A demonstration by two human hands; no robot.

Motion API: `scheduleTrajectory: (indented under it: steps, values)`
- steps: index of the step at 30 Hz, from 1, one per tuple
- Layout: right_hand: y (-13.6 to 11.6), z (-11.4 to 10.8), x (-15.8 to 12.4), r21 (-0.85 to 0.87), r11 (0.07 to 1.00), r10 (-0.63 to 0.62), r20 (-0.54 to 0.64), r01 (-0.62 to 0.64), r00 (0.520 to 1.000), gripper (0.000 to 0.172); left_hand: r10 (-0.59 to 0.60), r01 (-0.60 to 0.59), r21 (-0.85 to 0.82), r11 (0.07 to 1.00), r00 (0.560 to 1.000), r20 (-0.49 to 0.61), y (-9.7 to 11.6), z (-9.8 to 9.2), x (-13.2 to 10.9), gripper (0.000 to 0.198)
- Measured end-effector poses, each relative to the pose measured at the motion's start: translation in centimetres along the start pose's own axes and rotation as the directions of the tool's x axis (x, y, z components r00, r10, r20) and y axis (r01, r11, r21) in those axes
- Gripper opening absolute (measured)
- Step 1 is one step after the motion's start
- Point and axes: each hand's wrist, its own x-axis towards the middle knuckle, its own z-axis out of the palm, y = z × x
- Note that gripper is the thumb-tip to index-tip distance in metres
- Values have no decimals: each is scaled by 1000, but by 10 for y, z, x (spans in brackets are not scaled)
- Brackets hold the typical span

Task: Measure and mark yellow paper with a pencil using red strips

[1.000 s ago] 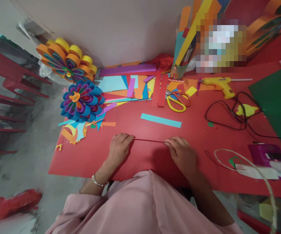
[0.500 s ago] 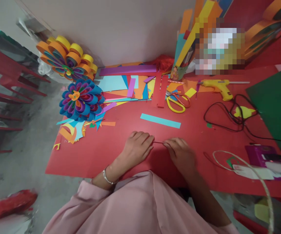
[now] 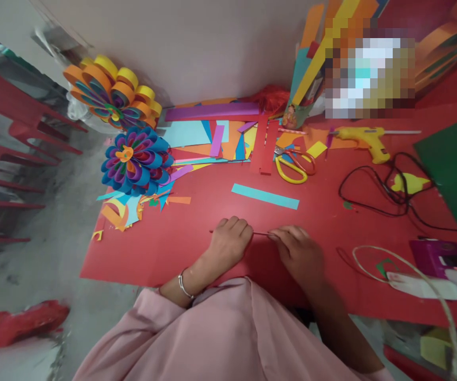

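Observation:
My left hand [image 3: 229, 242] and my right hand [image 3: 300, 253] rest close together on the red table [image 3: 153, 248], both pinching a thin red paper strip [image 3: 261, 233] that lies folded along its length between them. A short end of the strip sticks out to the left of my left fingers. A turquoise paper strip [image 3: 265, 196] lies just beyond my hands.
Yellow-handled scissors [image 3: 292, 166], a yellow glue gun [image 3: 365, 138] with a black cord [image 3: 375, 198], and a heap of coloured paper pieces [image 3: 220, 137] lie farther back. Two paper flowers [image 3: 135, 161] sit at the left edge. Green card [image 3: 456, 164] and a purple object [image 3: 437, 254] lie at right.
My left hand has slid right along the red strip, from well apart to close beside my right hand. My right hand has stayed in place.

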Motion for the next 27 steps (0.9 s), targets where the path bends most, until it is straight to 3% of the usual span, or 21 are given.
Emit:
scheduleTrajectory:
  steps: [7, 13, 16, 18, 20, 23, 27]
  values:
    - [0, 3, -1, 41, 999, -12, -41, 14, 999, 23, 45, -47, 44, 998, 999, 30, -3, -6, 1, 13]
    - [-4, -5, 1, 151, 986, 76, -27, -71, 997, 32, 40, -41, 34, 999, 999, 22, -14, -16, 0, 13]
    - [-8, -12, 4, 162, 981, 123, -93, -106, 988, 39, -40, 41, -28, 999, 999, 28, -34, -26, -5, 20]
    - [-11, -16, 6, 153, 981, 136, -117, -118, 984, 37, -180, 179, -131, 975, 984, 11, -50, -33, -11, 21]
    - [-14, -16, 8, 148, 983, 122, -115, -105, 986, 32, -363, 354, -369, 859, 931, 47, -64, -40, -18, 22]
    - [-19, -11, 11, 152, 987, 68, -80, -55, 995, 27, -508, 498, -663, 558, 837, 201, -80, -48, -27, 37]
    - [-27, -3, 13, 171, 985, 19, -7, -18, 1000, 27, -652, 579, -759, 298, 704, 281, -102, -50, -25, 39]
